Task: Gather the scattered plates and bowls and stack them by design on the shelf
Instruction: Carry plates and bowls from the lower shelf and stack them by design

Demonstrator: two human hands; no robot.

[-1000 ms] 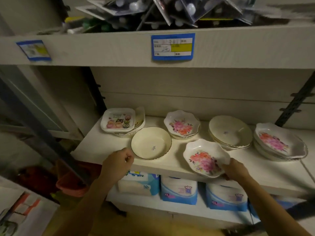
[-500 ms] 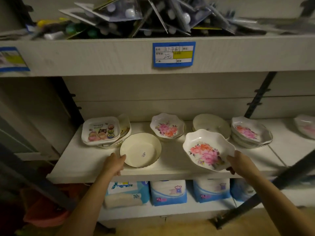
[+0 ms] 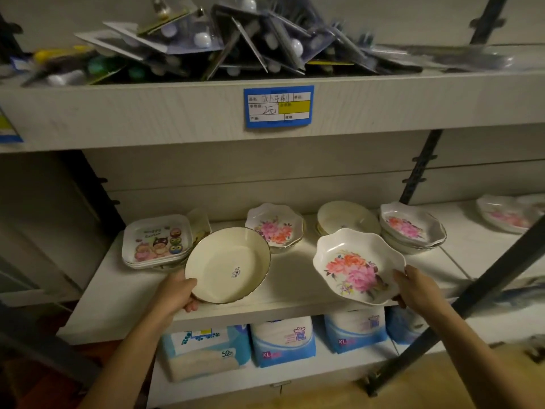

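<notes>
Left hand gripped the cream bowl's near rim — tilted up off the shelf; right hand pinched the floral bowl, also lifted.

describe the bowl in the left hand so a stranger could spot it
On the middle shelf, look at its front edge, right of the square cartoon plates. The round plain cream bowl there, gripped by the left hand, has no flowers, only a small sticker inside.
</notes>
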